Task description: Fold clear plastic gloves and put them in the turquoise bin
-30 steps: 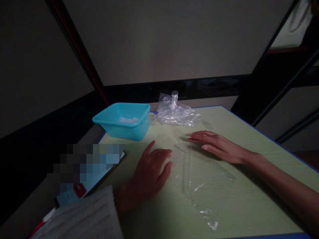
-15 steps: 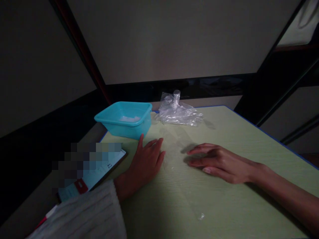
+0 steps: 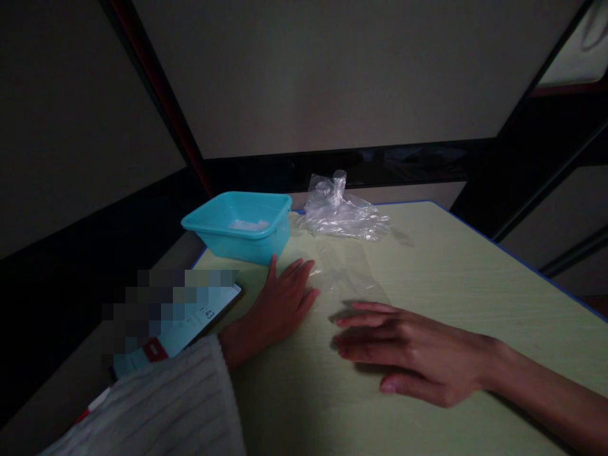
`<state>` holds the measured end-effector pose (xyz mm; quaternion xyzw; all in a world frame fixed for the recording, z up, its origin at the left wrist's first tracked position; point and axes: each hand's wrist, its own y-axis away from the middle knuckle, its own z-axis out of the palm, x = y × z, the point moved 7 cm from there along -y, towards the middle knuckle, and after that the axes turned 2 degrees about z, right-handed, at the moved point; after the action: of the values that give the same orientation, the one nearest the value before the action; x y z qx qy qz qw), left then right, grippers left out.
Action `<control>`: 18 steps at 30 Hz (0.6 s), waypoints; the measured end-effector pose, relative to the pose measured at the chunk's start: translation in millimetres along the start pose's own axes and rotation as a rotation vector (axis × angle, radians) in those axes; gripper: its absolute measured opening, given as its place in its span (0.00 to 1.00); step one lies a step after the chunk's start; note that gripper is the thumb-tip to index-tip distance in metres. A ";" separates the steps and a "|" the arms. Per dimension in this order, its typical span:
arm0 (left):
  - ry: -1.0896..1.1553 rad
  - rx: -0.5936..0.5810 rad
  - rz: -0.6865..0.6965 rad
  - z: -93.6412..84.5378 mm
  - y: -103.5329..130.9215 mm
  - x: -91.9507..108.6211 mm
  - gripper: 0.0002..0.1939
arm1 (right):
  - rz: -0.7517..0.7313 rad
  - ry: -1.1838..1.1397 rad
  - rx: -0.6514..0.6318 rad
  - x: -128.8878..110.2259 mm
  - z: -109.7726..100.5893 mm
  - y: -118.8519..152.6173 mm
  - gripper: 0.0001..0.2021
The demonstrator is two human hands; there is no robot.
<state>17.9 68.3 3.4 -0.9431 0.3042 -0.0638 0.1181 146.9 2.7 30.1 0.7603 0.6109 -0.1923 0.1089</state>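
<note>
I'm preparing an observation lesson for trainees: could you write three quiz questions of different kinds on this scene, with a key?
1. Which hand is nearer the turquoise tub?
2. True or false: flat clear plastic lies between the right hand and the bunched clear plastic in the picture.
3. Choose: the contents seen in the tub are A) black, B) white, C) red.
Key: 1. The left hand. 2. True. 3. B.

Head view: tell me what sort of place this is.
Probably a room in a home, though another indoor space is possible. The signs are a pale, blue-edged table, a turquoise plastic basin on it, and a large dark-trimmed panel rising behind.
</note>
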 end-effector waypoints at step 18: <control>0.387 -0.302 0.696 -17.2 30.3 84.0 0.29 | 0.489 0.098 0.352 106.3 -34.0 40.6 0.22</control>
<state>65.4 -8.1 16.1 -0.7615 0.6269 -0.1508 -0.0662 210.8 101.2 12.8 0.9004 0.3714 -0.2264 -0.0109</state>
